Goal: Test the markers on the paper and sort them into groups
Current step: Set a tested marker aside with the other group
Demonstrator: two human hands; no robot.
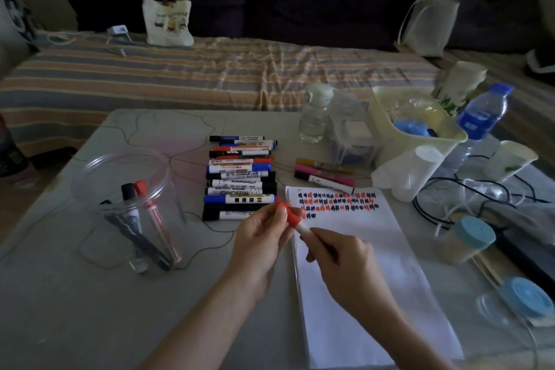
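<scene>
I hold a red-capped marker [295,221] over the left edge of the white paper [369,273]. My left hand [264,237] pinches its red cap, and my right hand [336,252] grips its white barrel. Red, blue and black test marks [336,201] fill the paper's top. A row of several markers [240,177] lies left of the paper. Three more markers [324,174] lie above it. A clear plastic cup [132,204] at the left holds a black and a red marker.
A cream basket [420,141], water bottles [315,114], paper cups [510,159], black cables [450,204] and blue-lidded jars [468,240] crowd the table's right side. A striped bed with a tote bag [168,21] lies behind the table.
</scene>
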